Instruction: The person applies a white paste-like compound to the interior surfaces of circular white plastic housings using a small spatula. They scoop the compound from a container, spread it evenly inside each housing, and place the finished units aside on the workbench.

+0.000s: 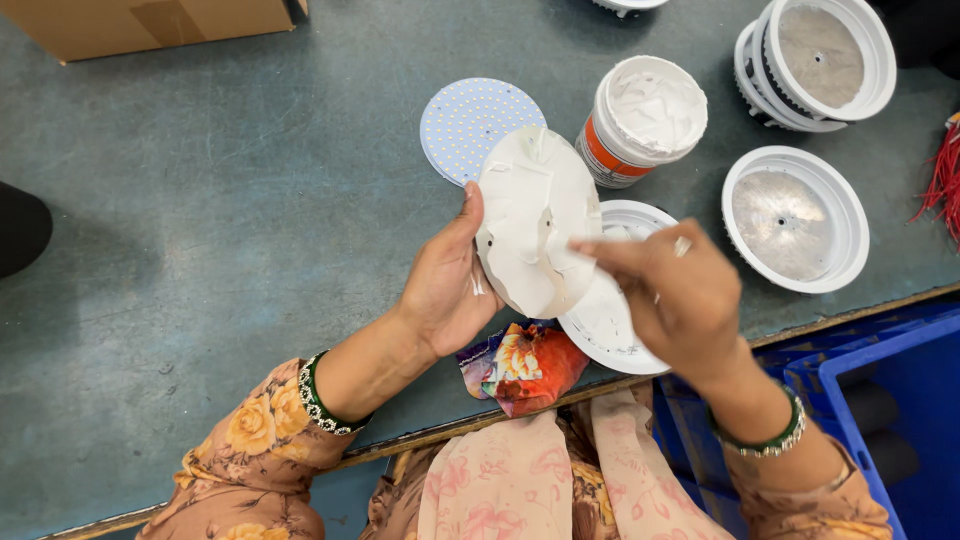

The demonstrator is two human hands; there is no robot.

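Note:
My left hand [446,282] holds a round white disc [533,215] upright by its left edge, its face smeared with white paste. The index finger of my right hand [672,295] touches the disc's right side, spreading the paste. An open tub of white paste [643,117] stands just behind the disc. A round LED board with many small dots [466,122] lies flat on the table behind my left hand. A white round lamp housing [607,322] lies under my right hand at the table's front edge.
Two more white housings with metal insides sit at the right [795,218] and far right [820,60]. A cardboard box [150,22] is at the back left. Red wires [945,180], a blue crate [880,400] and a flowered cloth [522,365] are nearby.

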